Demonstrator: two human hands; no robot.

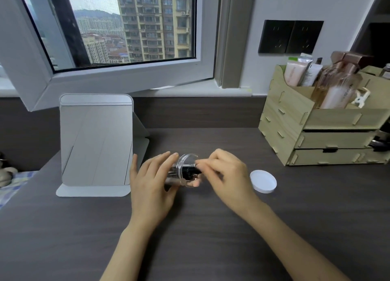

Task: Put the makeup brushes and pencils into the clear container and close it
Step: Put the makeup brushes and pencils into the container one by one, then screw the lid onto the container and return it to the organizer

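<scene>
A clear round container (185,164) lies tipped on its side at the desk's middle, its open mouth turned toward the right. Dark brushes and pencils (187,173) show inside it. My left hand (152,181) wraps around the container's body from the left. My right hand (223,173) is at the mouth, fingertips pinched on the ends of the items there. The white round lid (263,181) lies flat on the desk, a little to the right of my right hand.
A folding stand mirror (96,143) stands at the left. A wooden drawer organizer (316,132) with bottles and tubes sits at the right back. Behind the desk (190,238) an open window sash (126,78) leans inward.
</scene>
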